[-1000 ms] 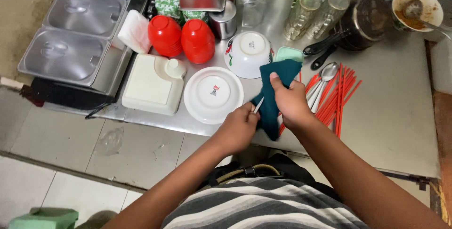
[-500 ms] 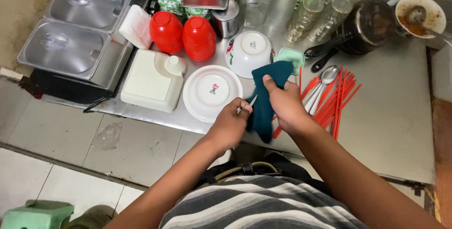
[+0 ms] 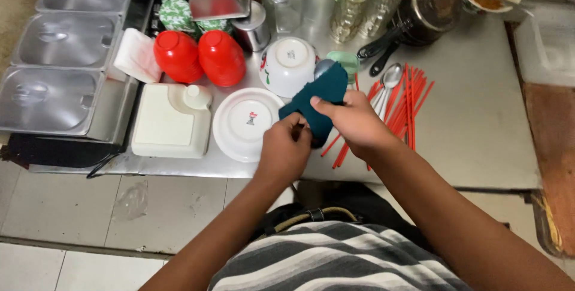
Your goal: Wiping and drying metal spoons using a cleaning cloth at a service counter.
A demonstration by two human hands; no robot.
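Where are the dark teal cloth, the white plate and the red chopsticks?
dark teal cloth [image 3: 317, 96], head view, upper middle of cloth.
white plate [image 3: 239, 126], head view, flat centre.
red chopsticks [image 3: 410, 102], head view, middle of bundle.

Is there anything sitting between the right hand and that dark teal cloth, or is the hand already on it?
Nothing visible stands between them. The right hand already grips the dark teal cloth, thumb pressed on its face, and the left hand meets the cloth's lower end.
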